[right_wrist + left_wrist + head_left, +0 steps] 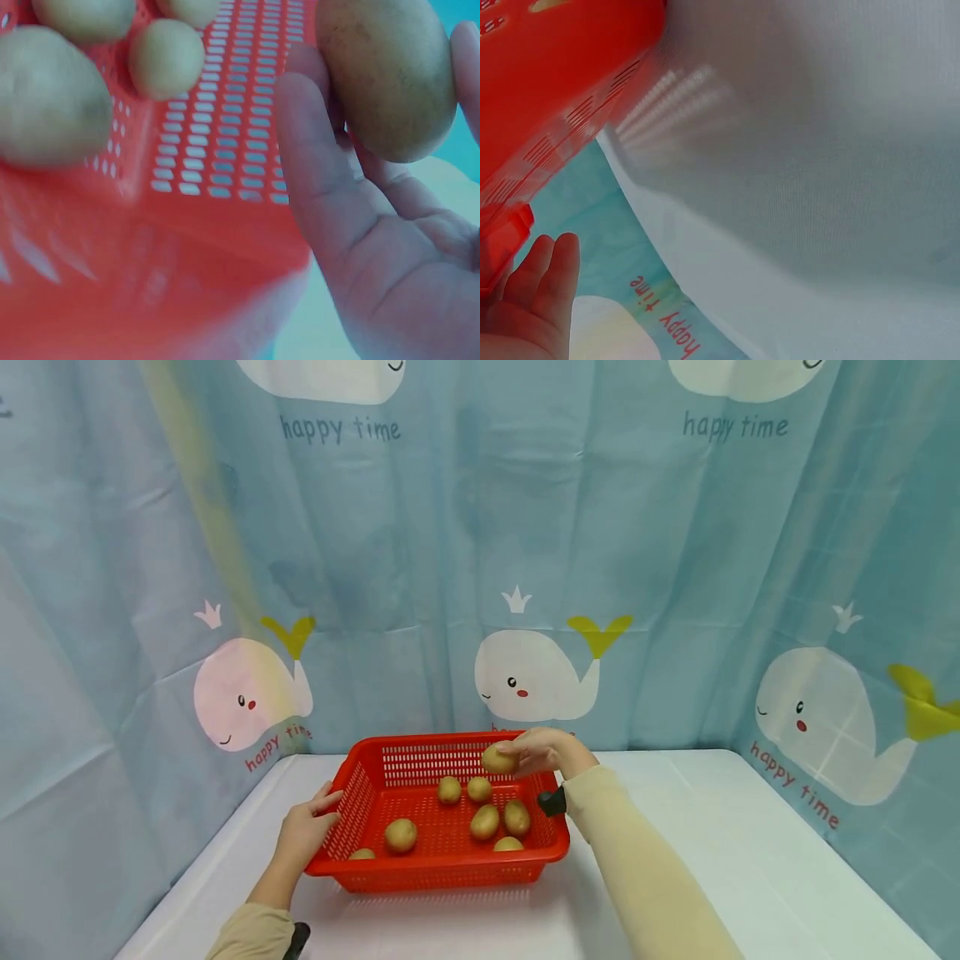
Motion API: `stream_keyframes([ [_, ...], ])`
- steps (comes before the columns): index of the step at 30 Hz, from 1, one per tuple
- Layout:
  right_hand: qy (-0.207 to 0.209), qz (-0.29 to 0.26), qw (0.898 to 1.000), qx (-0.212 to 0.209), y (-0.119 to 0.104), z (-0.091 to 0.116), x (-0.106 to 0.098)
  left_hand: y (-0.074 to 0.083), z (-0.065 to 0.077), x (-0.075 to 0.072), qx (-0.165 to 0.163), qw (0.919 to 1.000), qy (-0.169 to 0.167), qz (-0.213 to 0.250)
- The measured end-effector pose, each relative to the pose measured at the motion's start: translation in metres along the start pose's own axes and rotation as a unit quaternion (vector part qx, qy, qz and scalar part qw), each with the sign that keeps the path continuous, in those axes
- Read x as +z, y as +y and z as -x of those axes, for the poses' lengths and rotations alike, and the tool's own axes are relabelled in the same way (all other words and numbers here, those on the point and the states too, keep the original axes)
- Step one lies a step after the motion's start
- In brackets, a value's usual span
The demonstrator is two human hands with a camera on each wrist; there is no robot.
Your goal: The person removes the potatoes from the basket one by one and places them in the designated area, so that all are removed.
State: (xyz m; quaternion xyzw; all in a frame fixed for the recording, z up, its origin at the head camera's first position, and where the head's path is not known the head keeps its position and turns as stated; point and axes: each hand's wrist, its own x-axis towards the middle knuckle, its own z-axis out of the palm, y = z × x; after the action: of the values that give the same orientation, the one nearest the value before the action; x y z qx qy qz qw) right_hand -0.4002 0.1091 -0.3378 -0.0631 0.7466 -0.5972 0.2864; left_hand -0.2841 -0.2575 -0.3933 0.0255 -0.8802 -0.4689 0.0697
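A red plastic basket (435,862) with slotted sides holds several potatoes (401,835). My right hand (542,748) pinches one potato (500,759) between thumb and fingers, above the basket's back right corner. In the right wrist view, that potato (391,75) is oval, tan and lightly speckled, with the fingers around its sides. At the basket's left rim is my left hand (306,833), its fingertips over the edge. From the left wrist, the left hand (536,307) shows two fairly straight fingers beside the red rim (506,244); its other fingers are partly hidden.
The basket stands on a white table (675,827). Behind and along the sides hangs a blue curtain (450,568) printed with whales and lettering. The basket's front wall hides part of the nearest potatoes (362,854).
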Motion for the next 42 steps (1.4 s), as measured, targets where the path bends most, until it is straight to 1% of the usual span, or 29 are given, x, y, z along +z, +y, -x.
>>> stream_keyframes([
  [3, 0.026, -0.013, 1.0, 0.011, -0.004, 0.003, -0.005, 0.0, -0.001, 0.0, 0.0, 1.0, -0.002, 0.004],
  [6, 0.041, -0.028, 0.999, 0.012, -0.004, 0.006, -0.01, 0.0, -0.002, 0.001, 0.002, 1.0, 0.0, -0.001],
  [11, 0.046, -0.03, 0.998, 0.004, 0.001, 0.012, -0.016, 0.0, -0.001, 0.001, -0.002, 1.0, 0.004, -0.008],
  [13, 0.047, -0.022, 0.999, 0.003, 0.002, 0.015, -0.019, 0.0, -0.001, 0.001, -0.004, 1.0, 0.003, -0.007],
  [16, 0.047, -0.018, 0.999, -0.001, 0.002, 0.019, -0.024, 0.001, -0.001, 0.0, 0.0, 0.9999, 0.005, -0.011],
  [19, 0.037, -0.013, 0.999, -0.016, 0.001, 0.024, -0.028, 0.003, -0.001, -0.001, 0.002, 0.9999, 0.006, -0.012],
  [23, 0.041, -0.007, 0.999, -0.026, 0.003, 0.029, -0.034, 0.004, 0.0, -0.001, 0.0, 0.9999, 0.002, -0.012],
  [29, 0.058, -0.009, 0.998, -0.026, 0.007, 0.036, -0.043, 0.003, 0.001, -0.002, -0.002, 0.9998, -0.001, -0.021],
  [36, 0.073, -0.008, 0.997, -0.031, 0.009, 0.044, -0.054, 0.003, -0.001, -0.003, 0.005, 0.9995, 0.008, -0.029],
  [42, 0.093, -0.014, 0.995, -0.022, 0.017, 0.049, -0.062, 0.003, 0.0, -0.002, -0.002, 0.9997, 0.001, -0.025],
])
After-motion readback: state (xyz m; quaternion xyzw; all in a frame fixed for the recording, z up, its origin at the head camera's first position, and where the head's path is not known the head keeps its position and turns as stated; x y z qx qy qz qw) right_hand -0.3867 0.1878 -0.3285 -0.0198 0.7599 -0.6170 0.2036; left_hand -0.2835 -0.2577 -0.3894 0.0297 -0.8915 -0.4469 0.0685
